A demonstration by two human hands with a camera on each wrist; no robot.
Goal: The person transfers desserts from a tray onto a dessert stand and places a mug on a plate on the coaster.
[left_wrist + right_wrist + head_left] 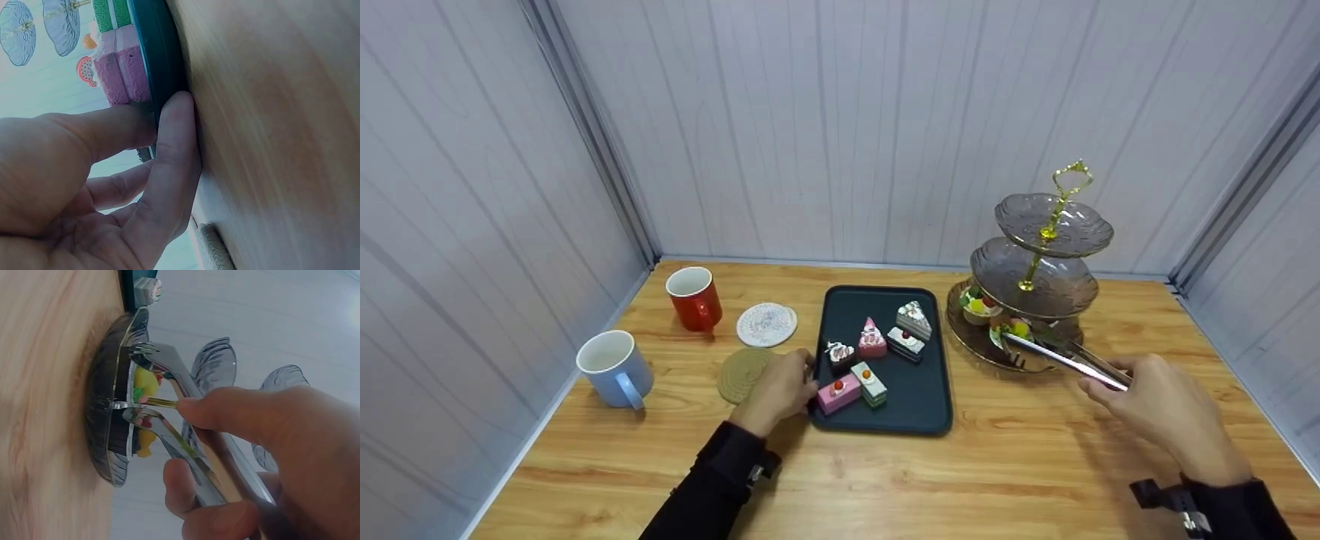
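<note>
My left hand (pixel 780 386) pinches the left edge of a dark green tray (pixel 915 401), thumb on top and fingers underneath in the left wrist view. Several small cakes sit on that tray, among them a pink block cake (pixel 838 395) beside the thumb, a green-and-white one (pixel 870 384) and a pink wedge (pixel 871 339). On the right, my right hand (pixel 1159 412) grips metal tongs (pixel 183 371) with fork-like tips. Those tips reach into the bottom plate of a three-tier glass stand (pixel 1035 277), around a fruit tart (pixel 1017 330). Another fruit tart (pixel 976 309) lies behind it.
At the left stand a red mug (pixel 690 304) and a light blue mug (pixel 611 379). A white patterned coaster (pixel 766 325) and a tan woven coaster (pixel 741 369) lie between mugs and tray. The upper glass plates (pixel 1080 229) overhang the tarts. Pale panels enclose the table.
</note>
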